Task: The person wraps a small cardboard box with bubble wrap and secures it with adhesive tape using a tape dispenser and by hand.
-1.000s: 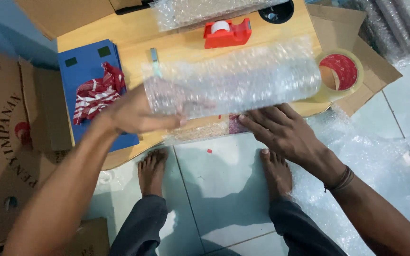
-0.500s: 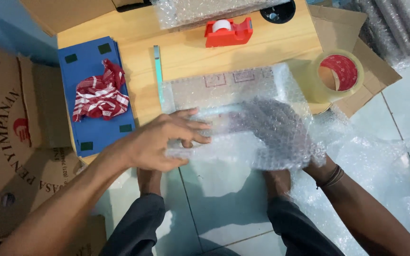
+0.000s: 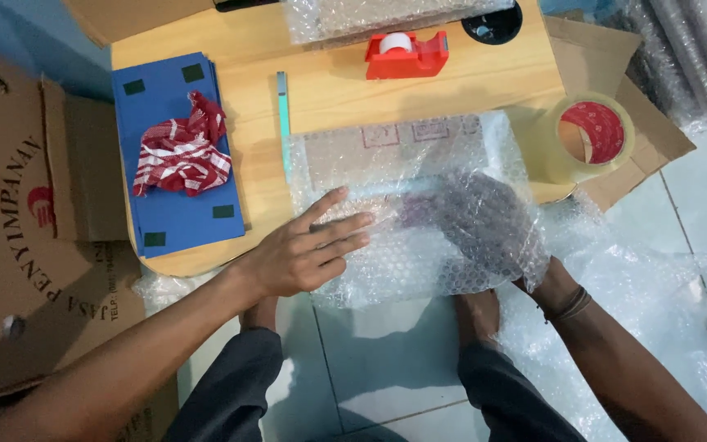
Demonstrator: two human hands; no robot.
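The bubble wrap (image 3: 419, 237) lies across the counter's (image 3: 329, 98) near edge. The left hand (image 3: 308, 254) rests flat on its left part, fingers spread, gripping nothing. The right hand (image 3: 484, 225) sits under a fold of wrap; its grip is blurred, so I cannot tell. A flat parcel shows dimly beneath.

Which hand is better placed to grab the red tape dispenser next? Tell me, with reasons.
Probably the left hand: it lies bare and flat on top of the clear bubble wrap sheet. The right hand is covered by the wrap. The red tape dispenser sits beyond both.
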